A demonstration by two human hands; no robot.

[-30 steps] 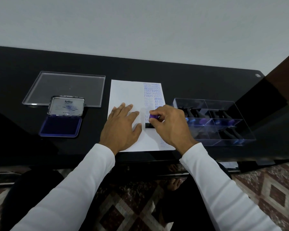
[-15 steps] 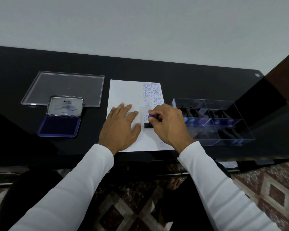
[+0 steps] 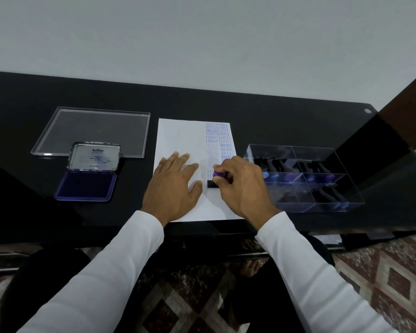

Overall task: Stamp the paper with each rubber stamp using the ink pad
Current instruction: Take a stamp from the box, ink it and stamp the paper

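One sheet of paper [image 3: 178, 138] lies on one counter [image 3: 274, 116]. One ink pad [image 3: 87, 186] is open, one clear lid [image 3: 94, 128] is beside it, and one clear divided box [image 3: 303, 179] holds several stamps, too dim to count. One rubber stamp [image 3: 217, 179] is out, with two hands in view.

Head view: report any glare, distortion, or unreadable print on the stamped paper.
Head view: wide-angle bowing curves the black table's far edge; the glossy top mirrors the clear stamp box; on the paper, SAMPLE and AIR MAIL read clearly, while the faint prints above the stamp in the right hand are illegible.
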